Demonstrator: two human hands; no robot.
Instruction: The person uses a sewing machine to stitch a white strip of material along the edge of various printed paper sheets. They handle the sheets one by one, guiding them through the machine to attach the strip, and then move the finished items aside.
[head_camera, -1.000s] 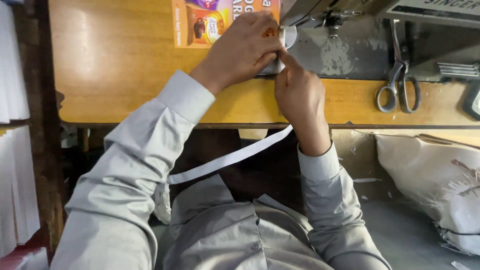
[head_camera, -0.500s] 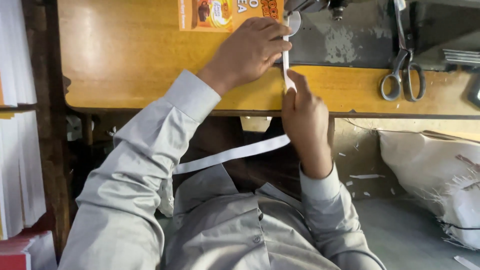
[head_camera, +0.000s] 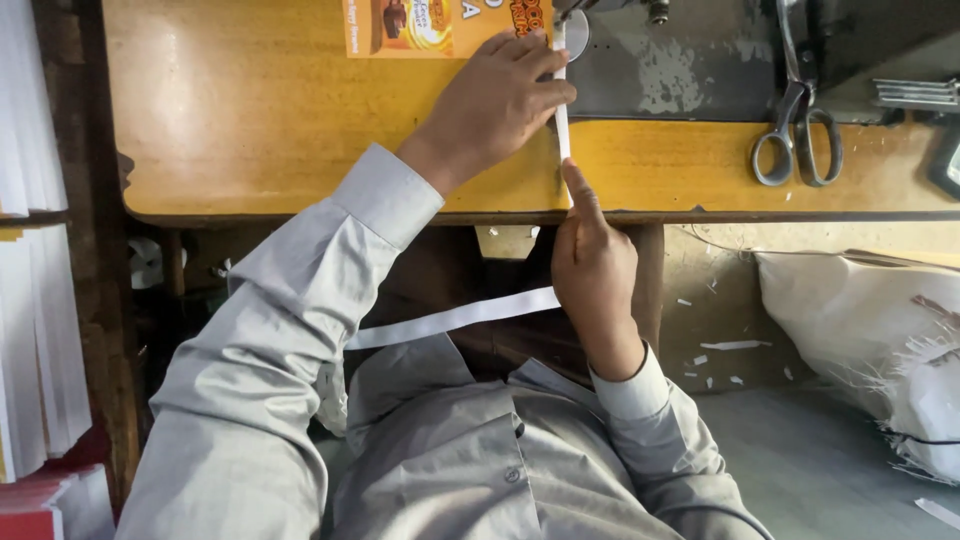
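Observation:
A narrow white strip (head_camera: 562, 130) runs from under the sewing machine (head_camera: 690, 50) toward me across the yellow wooden table (head_camera: 250, 110), then drops below the edge, where it reappears as a white band (head_camera: 450, 320) over my lap. My left hand (head_camera: 495, 105) lies flat on the table, fingertips pressing beside the strip close to the machine's foot. My right hand (head_camera: 592, 265) sits at the table's front edge, pinching the strip with the index finger stretched along it.
Metal scissors (head_camera: 798, 135) lie on the table to the right. An orange printed card (head_camera: 420, 25) rests at the far edge. Stacked white sheets (head_camera: 30, 330) stand on the left; a white sack (head_camera: 880, 330) and paper scraps lie on the floor at right.
My right hand has slid back from the machine to the table's front edge along the strip. The left hand stayed near the machine's foot, flattening out.

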